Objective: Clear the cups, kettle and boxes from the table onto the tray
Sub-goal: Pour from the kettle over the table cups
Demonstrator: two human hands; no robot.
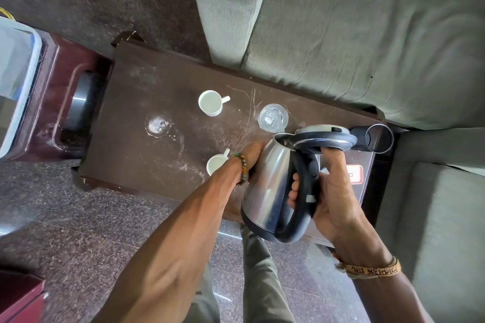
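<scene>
Kettle in transfer. The right hand [333, 191] is clamped round the black handle of the steel kettle [265, 191], thumb up under the lid rim, and appears to carry its weight. The kettle hangs tilted over the near edge of the table [147, 92]. The left hand [253, 156] lies against the kettle's wall, probably steadying it. Its fingers are hidden, so whether they curl cannot be told.

Containers:
- **Near cup** [216, 165]: just left of the left wrist, seemingly empty.
- **Far cup** [211, 102]: beyond the left hand, empty.
- **Clear glass** [273, 118]: beyond the left hand's knuckles, by the spout, contents unclear.
- **Kettle:** interior unseen.

A maroon tray [52, 60], probably the destination, lies far left of both hands.
</scene>
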